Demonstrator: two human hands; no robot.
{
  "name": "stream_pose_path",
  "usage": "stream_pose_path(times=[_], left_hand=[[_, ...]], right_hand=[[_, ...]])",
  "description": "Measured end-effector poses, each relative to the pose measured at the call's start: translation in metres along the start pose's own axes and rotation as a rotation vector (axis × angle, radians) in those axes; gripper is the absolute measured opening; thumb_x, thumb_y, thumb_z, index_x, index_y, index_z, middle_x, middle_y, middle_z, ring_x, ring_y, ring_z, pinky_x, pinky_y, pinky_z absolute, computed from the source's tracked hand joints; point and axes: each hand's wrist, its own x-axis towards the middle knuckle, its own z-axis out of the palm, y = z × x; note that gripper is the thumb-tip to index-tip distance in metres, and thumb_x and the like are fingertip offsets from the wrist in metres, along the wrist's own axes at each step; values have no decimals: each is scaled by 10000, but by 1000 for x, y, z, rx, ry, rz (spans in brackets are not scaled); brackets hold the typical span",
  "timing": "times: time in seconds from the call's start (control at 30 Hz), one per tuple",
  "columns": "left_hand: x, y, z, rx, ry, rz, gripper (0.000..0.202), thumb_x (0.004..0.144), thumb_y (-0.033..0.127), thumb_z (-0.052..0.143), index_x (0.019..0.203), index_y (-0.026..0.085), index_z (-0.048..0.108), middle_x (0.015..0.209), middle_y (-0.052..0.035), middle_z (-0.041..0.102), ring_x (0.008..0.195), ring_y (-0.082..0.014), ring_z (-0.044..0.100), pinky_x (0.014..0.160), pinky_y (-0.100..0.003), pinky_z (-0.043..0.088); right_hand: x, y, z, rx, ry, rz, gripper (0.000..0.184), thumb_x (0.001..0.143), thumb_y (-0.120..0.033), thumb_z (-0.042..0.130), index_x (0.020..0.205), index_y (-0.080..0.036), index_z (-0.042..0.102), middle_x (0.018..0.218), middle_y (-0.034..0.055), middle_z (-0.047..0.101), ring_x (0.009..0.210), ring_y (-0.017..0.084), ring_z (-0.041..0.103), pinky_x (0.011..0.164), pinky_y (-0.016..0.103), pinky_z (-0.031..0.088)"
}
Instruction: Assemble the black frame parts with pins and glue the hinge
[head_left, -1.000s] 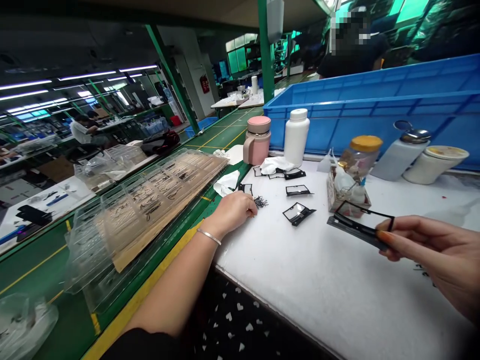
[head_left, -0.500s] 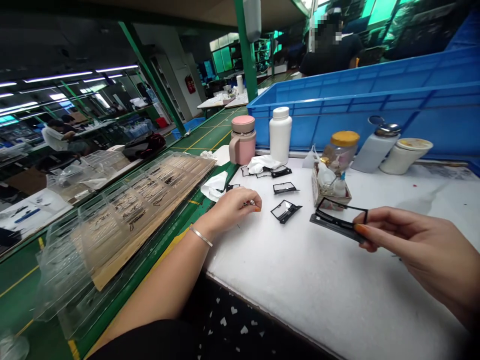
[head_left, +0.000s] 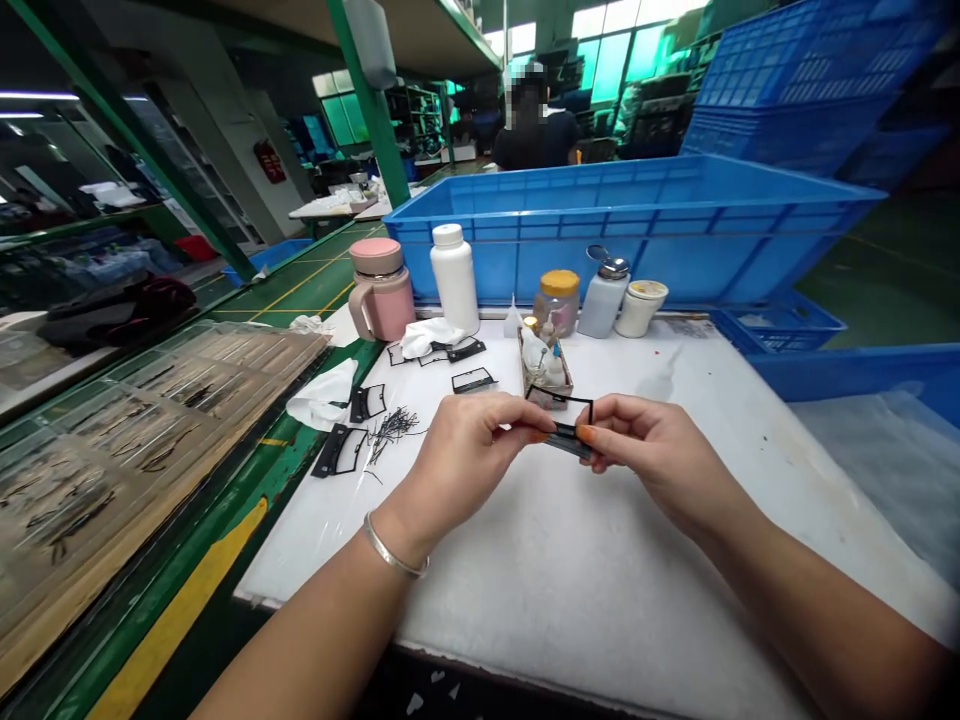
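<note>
Both hands meet over the middle of the white padded table [head_left: 600,580]. My right hand [head_left: 652,455] pinches a thin black rectangular frame [head_left: 562,425] at its right end. My left hand [head_left: 469,450], with a silver bracelet on the wrist, has its fingertips closed on the frame's left end; whether a small part is between them I cannot tell. A heap of thin black wire pieces [head_left: 394,425] lies left of my left hand. More black frames [head_left: 341,448] rest near the table's left edge and further back [head_left: 472,380].
A pink mug [head_left: 379,290], white bottle [head_left: 454,278], yellow-lidded jar [head_left: 559,300], dispenser bottle [head_left: 604,295] and a small box of bottles [head_left: 544,365] stand at the back. Behind them is a large blue crate [head_left: 637,225]. Clear trays [head_left: 135,420] lie on the green conveyor, left. A person stands far behind.
My left hand left the wire heap and came to the frame held by my right hand, which moved toward the table's middle. The view swung right.
</note>
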Motion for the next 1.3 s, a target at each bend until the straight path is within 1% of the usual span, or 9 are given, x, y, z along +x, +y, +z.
stream_pose_path(times=[0.07,0.13,0.3,0.53,0.67,0.87,1.07,1.3], left_hand=[[-2,-5,5,76,24,88,130,848,94,680,878,199,750,831,20,737,771,-100,672,716,-205,504],[-5,-10,7,125,44,141,111,862,112,672,895,188,746,863,3,737,799,-108,673,733,-213,509],[-11,-16,6,285,113,190,128,876,120,655,973,171,721,886,-18,733,824,-132,668,736,-241,509],[-14,-15,8,355,93,277,125,888,115,627,934,174,728,877,-25,715,811,-143,651,728,-265,512],[-15,-15,10,362,81,281,119,881,119,638,920,183,730,864,-21,709,794,-141,641,717,-264,506],[-16,-14,10,365,61,269,135,880,103,631,932,184,726,864,-14,711,796,-137,642,720,-259,503],[-16,-13,11,370,46,232,98,871,113,645,911,178,706,855,-9,720,787,-146,644,724,-274,490],[-16,-12,11,371,58,219,103,850,96,654,880,186,695,816,1,714,759,-144,640,700,-270,471]], right_hand=[[-1,0,0,39,-8,1,285,823,-392,766,860,-130,660,750,45,639,662,115,601,571,150,503],[-1,0,1,55,-20,2,278,832,-381,756,867,-127,649,748,43,640,657,110,601,563,142,497],[-3,-2,4,81,-56,18,264,861,-367,717,912,-130,611,770,45,652,665,117,625,542,138,485],[-4,-1,6,99,-84,34,203,906,-324,655,981,-141,614,946,47,626,743,150,682,556,156,495],[-5,1,6,133,-94,63,180,934,-321,612,1011,-161,589,1019,48,611,781,172,695,560,172,502],[-4,2,7,123,-104,61,264,877,-314,702,1040,-160,564,967,50,640,794,185,696,594,187,505],[-7,-2,9,75,-83,41,276,883,-308,693,1066,-139,572,908,58,664,780,186,695,604,199,508],[-8,-2,11,49,-63,16,235,892,-287,670,1047,-141,570,910,58,671,783,176,690,606,200,514]])
